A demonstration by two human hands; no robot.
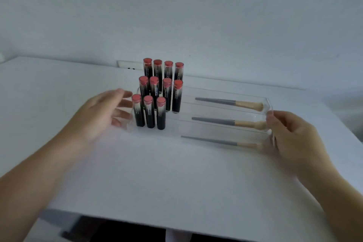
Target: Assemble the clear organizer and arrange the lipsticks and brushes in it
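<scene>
- Eleven upright lipsticks with black bodies and coral-red caps, ranked in three stepped rows at the left end of the clear, stepped acrylic organizer on the white table.
- Three grey-handled brushes with pale bristles, one per step right of the lipsticks; long axes left to right, bristles toward the organizer's right end.
- Probably light, stiff, slippery and brittle; top-heavy with the tubes. Best gripped at both end walls and kept level.
- Left hand: fingers loosely spread beside the organizer's left end; contact unclear, blurred.
- Right hand: fingers curled against the right end wall, seemingly holding it.
</scene>
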